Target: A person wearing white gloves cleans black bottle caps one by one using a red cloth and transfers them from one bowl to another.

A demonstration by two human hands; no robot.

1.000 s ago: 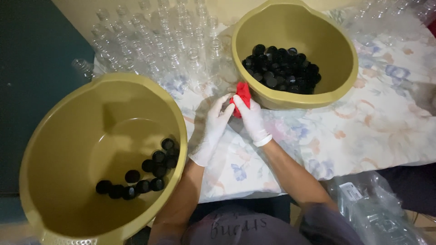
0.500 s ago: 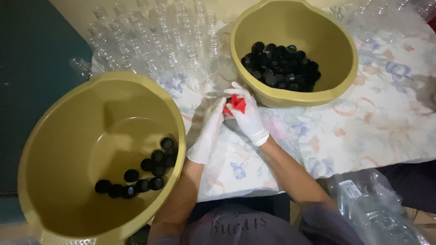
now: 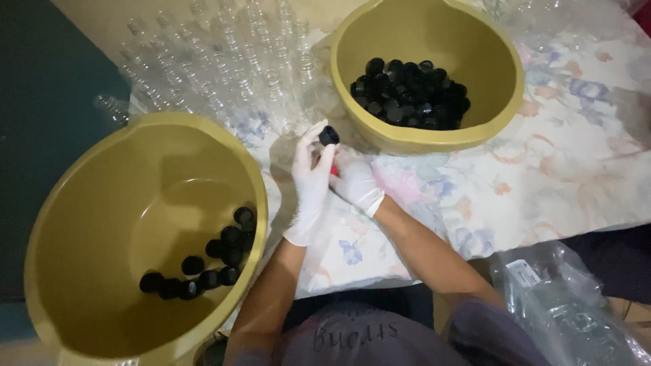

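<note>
Looking down from the head view, I pinched a small black cap in the fingertips of my gloved left hand, raised just off the flowered tablecloth, while my gloved right hand was clenched round a small red item I could not identify. Both hands met between the near basin, with few caps, and the far basin, holding many, with clear bottles beside.

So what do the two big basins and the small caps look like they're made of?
Both basins, the left one and the far one, look like moulded plastic: uniform olive-yellow, smooth, with a soft sheen. The caps, including the one in the left hand, look like glossy black plastic; their details are too small to tell.
</note>
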